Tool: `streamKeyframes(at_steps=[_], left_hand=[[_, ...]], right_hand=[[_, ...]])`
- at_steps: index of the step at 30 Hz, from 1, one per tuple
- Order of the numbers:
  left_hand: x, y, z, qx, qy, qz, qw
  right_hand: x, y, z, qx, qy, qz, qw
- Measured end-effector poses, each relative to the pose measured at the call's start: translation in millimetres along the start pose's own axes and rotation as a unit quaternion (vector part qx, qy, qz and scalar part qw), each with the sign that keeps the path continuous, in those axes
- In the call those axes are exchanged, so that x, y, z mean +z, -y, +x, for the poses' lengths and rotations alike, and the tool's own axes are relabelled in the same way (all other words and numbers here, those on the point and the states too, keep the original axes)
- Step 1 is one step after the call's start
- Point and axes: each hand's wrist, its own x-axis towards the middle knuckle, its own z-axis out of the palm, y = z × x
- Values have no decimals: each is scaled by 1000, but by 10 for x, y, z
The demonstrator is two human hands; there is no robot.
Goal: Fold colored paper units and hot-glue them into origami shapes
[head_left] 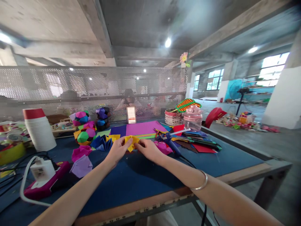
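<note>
Together, left hand [117, 150] and right hand [148, 149] pinching creased yellow folded paper [131, 142].

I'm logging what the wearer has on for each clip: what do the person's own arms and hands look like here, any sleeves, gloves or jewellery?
Both forearms are bare, with no sleeves in view and no gloves. The left hand shows no jewellery. The right hand is also bare; a thin silver bangle circles that forearm.

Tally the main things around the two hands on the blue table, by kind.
Yellow folded paper piece, pinched between left hand and right hand: 1
Blue glue gun: 1
Multicoloured folded paper balls: 3
White paper cup stack with red top: 1
Pink clear water bottle: 1
Total: 7
</note>
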Motion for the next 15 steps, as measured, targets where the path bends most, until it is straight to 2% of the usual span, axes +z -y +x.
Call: streamKeyframes(at_steps=[5,8,12,15], left_hand=[[-20,3,29,-21,-7,-9,1000],[-21,54,62,-14,-11,4,1000],[-23,146,85,3,-13,84,996],[-20,198,76,24,18,154,988]], right_hand=[[4,-10,7,-4,5,-26,1000],[4,1,-11,-14,-24,-41,999],[-16,18,-35,-57,-105,-48,992],[-27,17,-41,-98,-113,-85,985]])
